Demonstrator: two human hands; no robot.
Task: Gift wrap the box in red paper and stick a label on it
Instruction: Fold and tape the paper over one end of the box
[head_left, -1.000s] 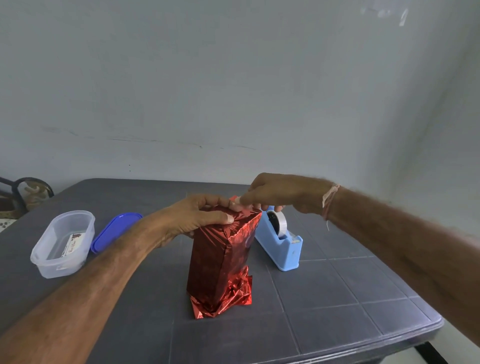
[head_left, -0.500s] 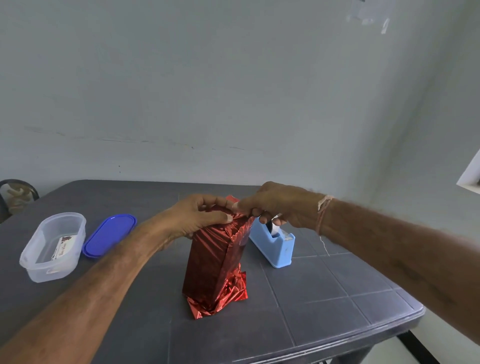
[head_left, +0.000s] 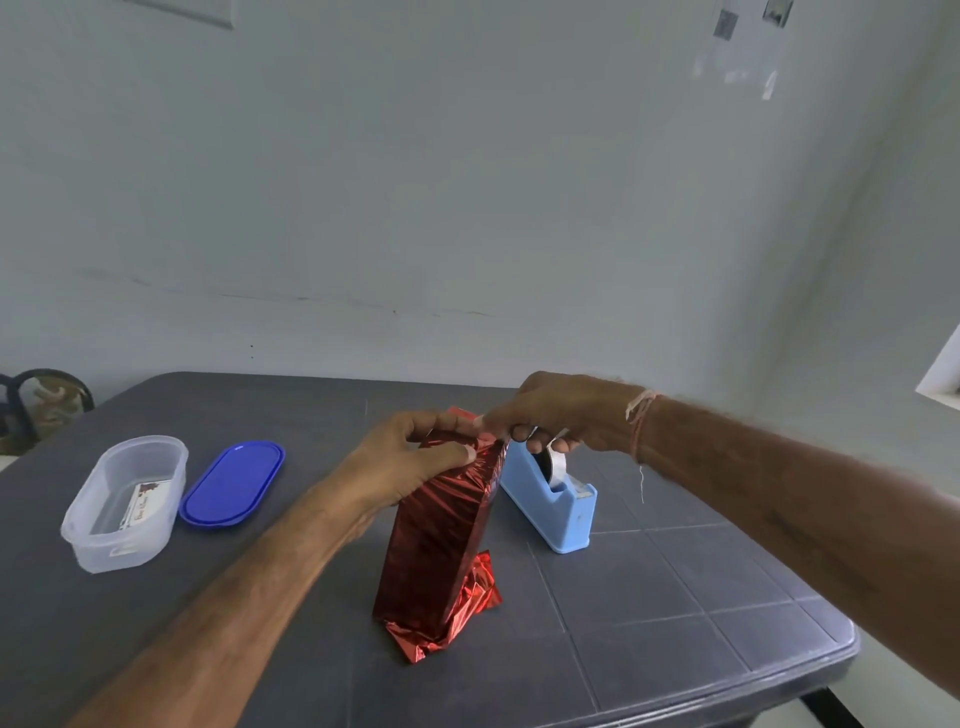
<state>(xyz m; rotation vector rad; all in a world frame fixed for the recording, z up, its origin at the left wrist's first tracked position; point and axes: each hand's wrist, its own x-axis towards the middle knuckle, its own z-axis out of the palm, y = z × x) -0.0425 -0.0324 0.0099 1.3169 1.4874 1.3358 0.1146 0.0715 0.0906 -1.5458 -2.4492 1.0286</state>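
A tall box wrapped in shiny red paper (head_left: 439, 540) stands upright in the middle of the dark table (head_left: 649, 597), with crumpled paper loose at its foot. My left hand (head_left: 410, 457) grips the folded paper at the box's top, thumb pressed on the front. My right hand (head_left: 561, 415) pinches the paper's top edge from the right side. A label (head_left: 143, 506) lies inside a clear tub at the left. Whether tape is between my right fingers cannot be told.
A light blue tape dispenser (head_left: 553, 499) stands just right of the box, under my right hand. A clear plastic tub (head_left: 124, 504) and its blue lid (head_left: 232, 483) sit at the left. A chair back (head_left: 47, 400) shows at the far left. The table's front-right edge is near.
My right hand has come left from above the dispenser onto the box's top edge. My left hand keeps its hold. The camera has tilted up and shifted slightly.
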